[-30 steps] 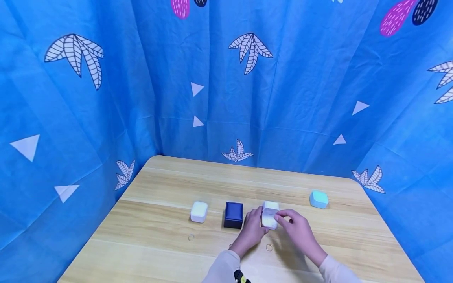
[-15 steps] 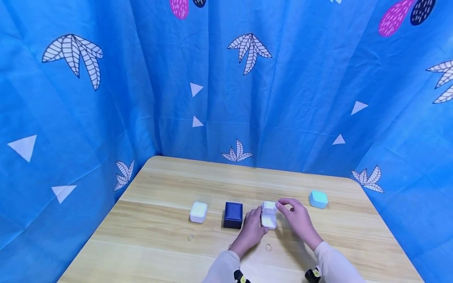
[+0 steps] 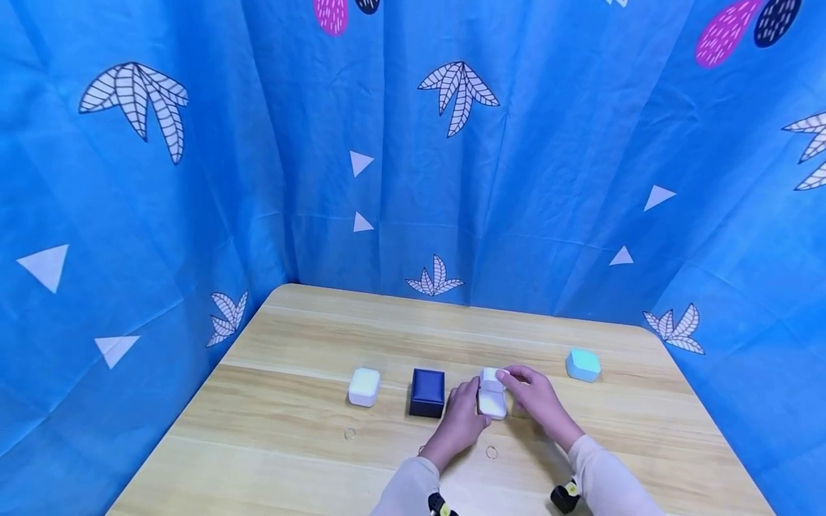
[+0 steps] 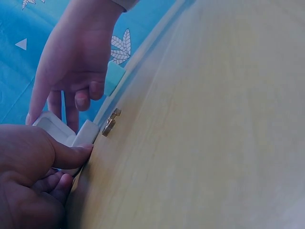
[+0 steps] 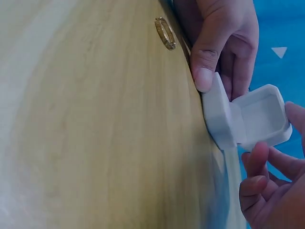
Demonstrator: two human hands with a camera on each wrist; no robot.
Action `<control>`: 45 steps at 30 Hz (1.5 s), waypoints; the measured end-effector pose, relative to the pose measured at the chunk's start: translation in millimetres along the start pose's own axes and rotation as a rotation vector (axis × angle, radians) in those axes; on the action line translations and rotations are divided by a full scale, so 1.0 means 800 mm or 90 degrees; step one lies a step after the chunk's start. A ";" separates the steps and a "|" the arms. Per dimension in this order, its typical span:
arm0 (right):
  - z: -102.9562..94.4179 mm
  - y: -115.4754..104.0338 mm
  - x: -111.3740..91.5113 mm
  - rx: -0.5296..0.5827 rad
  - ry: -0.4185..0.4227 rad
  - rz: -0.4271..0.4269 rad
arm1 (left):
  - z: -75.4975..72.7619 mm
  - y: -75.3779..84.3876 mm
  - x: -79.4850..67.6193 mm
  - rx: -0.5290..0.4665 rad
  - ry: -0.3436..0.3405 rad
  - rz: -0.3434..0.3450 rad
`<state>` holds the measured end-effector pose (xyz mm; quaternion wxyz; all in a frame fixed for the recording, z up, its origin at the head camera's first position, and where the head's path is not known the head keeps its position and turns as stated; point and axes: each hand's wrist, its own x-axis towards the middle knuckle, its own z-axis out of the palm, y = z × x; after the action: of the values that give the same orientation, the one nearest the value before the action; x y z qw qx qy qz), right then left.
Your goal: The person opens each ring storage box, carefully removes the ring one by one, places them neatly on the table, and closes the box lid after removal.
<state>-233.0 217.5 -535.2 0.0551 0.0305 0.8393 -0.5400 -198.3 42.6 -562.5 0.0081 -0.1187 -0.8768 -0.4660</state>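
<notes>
Open box [image 3: 493, 406] on table [image 3: 258, 459], a ring [image 3: 492, 458] before it.

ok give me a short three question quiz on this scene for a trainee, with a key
1. Which part of which box does the left hand hold?
2. True or false: the dark blue box stands with its lid up.
3. Fill in the gap: in the head view, the ___ stands farthest right of all the boxes.

Key:
1. The base of the open white box; its raised lid is held by the right hand.
2. False; it is closed.
3. mint green box.
</notes>
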 end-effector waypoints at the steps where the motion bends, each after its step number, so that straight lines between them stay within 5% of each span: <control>1: 0.000 0.001 0.001 0.002 -0.004 0.003 | 0.000 0.000 0.000 -0.001 0.001 0.002; 27: 0.010 0.005 -0.018 0.041 0.007 -0.018 | -0.003 0.001 0.000 -0.006 -0.001 0.003; 45: 0.010 0.013 -0.040 0.036 -0.054 -0.059 | 0.000 0.000 -0.001 0.009 0.019 0.025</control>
<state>-199.4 215.2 -543.9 0.0645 -0.0299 0.8211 -0.5664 -197.5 42.4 -562.1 0.0315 -0.1290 -0.8772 -0.4614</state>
